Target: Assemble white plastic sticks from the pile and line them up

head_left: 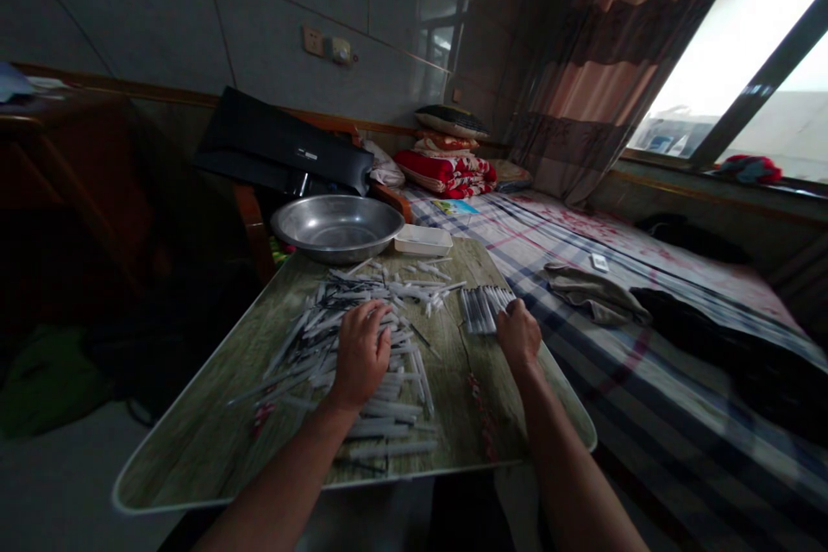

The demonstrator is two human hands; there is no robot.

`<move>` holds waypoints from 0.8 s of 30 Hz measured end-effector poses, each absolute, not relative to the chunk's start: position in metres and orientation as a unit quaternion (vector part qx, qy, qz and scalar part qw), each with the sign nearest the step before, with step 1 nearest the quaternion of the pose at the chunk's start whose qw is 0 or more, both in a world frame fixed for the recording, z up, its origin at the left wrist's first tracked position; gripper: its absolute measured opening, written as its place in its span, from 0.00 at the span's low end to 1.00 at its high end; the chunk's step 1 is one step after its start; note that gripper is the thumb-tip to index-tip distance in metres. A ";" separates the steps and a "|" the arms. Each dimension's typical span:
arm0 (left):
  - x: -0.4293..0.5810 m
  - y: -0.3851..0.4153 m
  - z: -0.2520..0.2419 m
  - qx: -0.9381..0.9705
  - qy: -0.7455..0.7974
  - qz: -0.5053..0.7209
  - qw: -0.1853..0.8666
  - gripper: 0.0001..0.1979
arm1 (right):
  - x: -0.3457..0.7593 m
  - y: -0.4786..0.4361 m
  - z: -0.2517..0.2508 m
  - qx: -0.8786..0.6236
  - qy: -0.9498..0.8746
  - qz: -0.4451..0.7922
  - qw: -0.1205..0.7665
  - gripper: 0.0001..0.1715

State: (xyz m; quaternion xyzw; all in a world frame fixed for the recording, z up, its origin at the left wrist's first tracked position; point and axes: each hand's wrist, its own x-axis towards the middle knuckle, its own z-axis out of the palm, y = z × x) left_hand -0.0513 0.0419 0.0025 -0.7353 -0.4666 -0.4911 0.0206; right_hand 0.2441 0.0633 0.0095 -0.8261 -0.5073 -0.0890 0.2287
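A loose heap of slim, whitish pen-like tubes lies across the middle of the small table. My left hand rests over this heap, fingers loosely bent and thumb apart, with nothing visible in its grasp. On the right, similar tubes stand side by side in a neat row. My right hand is at the right end of that row, its fingers curled together; whatever they pinch is hidden. Short white pieces lie between the heap and the row.
A wide metal basin and a white plastic tray sit at the far edge of the table. Small red-and-white bits lie near the front. A bed with a plaid sheet adjoins on the right. Behind the basin is a black case.
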 end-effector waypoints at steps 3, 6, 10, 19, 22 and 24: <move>-0.051 0.042 0.003 -0.735 -0.468 -0.491 0.014 0.16 | 0.243 0.062 0.009 -0.825 -0.522 -0.093 0.195 0.09; -0.051 0.042 0.003 -0.736 -0.467 -0.491 0.011 0.15 | 0.241 0.059 0.008 -0.812 -0.543 -0.097 0.188 0.10; -0.051 0.041 0.003 -0.734 -0.468 -0.491 0.005 0.16 | 0.238 0.057 0.010 -0.809 -0.551 -0.090 0.184 0.12; -0.052 0.043 0.006 -0.725 -0.473 -0.501 0.000 0.15 | 0.158 -0.004 0.041 -0.578 -0.757 0.136 0.275 0.05; -0.053 0.044 0.005 -0.720 -0.471 -0.510 -0.002 0.16 | 0.114 -0.043 0.036 -0.470 -0.841 0.152 0.221 0.14; -0.054 0.044 0.004 -0.719 -0.468 -0.514 -0.005 0.17 | 0.092 -0.062 0.026 -0.454 -0.860 0.145 0.184 0.20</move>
